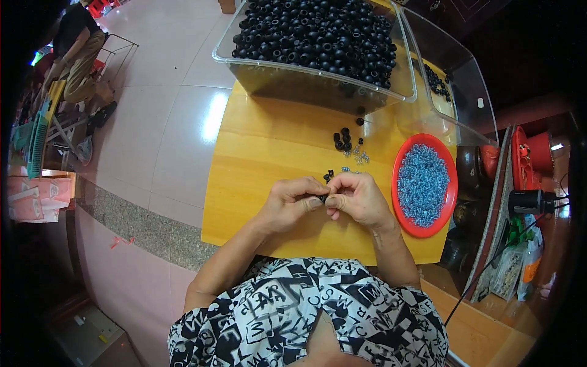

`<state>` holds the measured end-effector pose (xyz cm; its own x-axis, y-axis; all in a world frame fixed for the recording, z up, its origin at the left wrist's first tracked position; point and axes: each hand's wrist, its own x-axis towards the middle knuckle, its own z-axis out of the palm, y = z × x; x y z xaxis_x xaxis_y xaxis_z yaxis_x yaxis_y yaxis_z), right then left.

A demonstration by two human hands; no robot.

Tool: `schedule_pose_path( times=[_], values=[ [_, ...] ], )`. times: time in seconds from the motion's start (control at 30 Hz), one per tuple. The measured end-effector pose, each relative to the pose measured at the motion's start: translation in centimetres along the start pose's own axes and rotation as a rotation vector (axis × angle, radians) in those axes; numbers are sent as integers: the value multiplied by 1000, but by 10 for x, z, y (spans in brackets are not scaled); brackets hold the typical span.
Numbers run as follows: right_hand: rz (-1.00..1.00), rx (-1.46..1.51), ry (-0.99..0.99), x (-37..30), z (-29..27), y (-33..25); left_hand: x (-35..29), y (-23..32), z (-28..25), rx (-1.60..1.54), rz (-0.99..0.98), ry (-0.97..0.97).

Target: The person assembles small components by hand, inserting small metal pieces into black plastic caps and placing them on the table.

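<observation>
While your two hands meet over the near part of the bench (244, 165), in the head view, your left hand (288, 199) and right hand (362, 200) pinch a small black piece (323, 198) between their fingertips. Your fingers hide most of it, so I cannot tell its shape. Keep one hand firm and let the other do the small moves. Push softly and straight, because a tiny thing like this could slip and roll. Work low, so a drop does not go far.

Just past your hands lie a few loose black pieces (343, 139) and some shiny bits (362, 157). Keep your wrists off them. To your right, a red plate (422, 233) holds lots of blue-silver bits (423, 183); mind your elbow there. At the far end, a big clear tub (318, 71) is full of black round pieces (312, 37).

The bench is yellow and smooth. Left of it is a shiny tiled floor (177, 131), and farther off, a person (82, 52) in dark clothes.
</observation>
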<state>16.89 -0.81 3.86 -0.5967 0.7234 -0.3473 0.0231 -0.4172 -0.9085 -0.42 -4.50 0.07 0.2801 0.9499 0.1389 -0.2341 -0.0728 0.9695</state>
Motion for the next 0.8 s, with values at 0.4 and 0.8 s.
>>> schedule_pose_path(
  times=[0.4, 0.8],
  values=[
    [-80, 123, -61, -3, -8, 11, 1, 8, 5, -310, -192, 79],
    [-219, -265, 48, 3, 4, 12, -5, -18, 5, -405, -130, 82]
  ],
)
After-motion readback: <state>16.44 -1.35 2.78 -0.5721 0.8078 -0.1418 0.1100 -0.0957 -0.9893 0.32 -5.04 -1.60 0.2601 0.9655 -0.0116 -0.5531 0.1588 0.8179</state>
